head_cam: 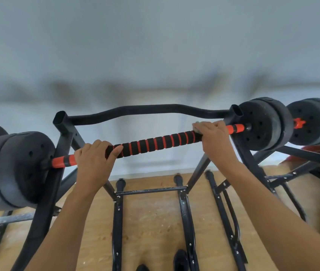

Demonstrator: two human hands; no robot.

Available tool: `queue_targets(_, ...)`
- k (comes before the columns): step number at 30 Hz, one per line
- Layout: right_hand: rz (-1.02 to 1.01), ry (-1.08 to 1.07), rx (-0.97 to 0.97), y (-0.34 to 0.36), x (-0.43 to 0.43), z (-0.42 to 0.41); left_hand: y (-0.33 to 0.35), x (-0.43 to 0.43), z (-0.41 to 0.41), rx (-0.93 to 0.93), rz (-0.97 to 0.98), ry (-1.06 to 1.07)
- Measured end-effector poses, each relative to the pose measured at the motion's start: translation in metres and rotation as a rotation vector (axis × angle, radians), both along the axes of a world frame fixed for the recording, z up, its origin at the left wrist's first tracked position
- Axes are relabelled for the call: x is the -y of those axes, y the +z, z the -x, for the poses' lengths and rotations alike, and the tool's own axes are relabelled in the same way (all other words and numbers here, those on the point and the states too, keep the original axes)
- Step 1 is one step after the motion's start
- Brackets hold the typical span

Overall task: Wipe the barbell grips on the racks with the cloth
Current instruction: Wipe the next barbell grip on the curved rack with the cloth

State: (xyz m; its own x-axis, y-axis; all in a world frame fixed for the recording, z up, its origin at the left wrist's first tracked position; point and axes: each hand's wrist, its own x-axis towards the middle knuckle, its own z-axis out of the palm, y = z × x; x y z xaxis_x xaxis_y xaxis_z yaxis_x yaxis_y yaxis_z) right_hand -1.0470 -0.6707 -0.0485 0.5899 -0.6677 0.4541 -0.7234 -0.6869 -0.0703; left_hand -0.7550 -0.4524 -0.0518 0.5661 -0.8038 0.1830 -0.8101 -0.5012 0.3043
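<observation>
Across the black rack (139, 111) lies the barbell grip (155, 142), black foam ringed in red, with dark weight plates (18, 169) at either end. The right hand (213, 137) sits at its right end, fingers curled over a grey cloth (196, 127) against the foam. The left hand (94, 161) wraps its fingers round the left end. Wooden floor (151, 218) below.

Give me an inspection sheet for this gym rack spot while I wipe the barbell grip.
Surface: wooden floor under a black rack.
Job's things: barbell grip, black foam with red rings, across the rack; cloth at its right end.
Clutter: blurred red thing low on the right.
Hands: left hand grips the grip's left end; right hand holds the cloth on it.
Cables: nothing seen.
Surroundings: pale wall; weight plates on both sides.
</observation>
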Motion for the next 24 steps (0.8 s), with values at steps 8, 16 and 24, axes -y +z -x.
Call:
queue_targets(8, -0.202, -0.168, 0.256, -0.021, -0.047, 0.001, 0.001, 0.008, -0.008, 0.144, -0.246, -0.044)
queue_targets(16, -0.507, -0.116, 0.316, -0.009, -0.064, 0.048, 0.02, 0.04, 0.005, 0.093, -0.24, -0.175)
queue_targets(24, -0.365, -0.104, 0.281, 0.018, -0.016, -0.009, 0.0, 0.083, 0.067, 0.258, -0.05, -0.316)
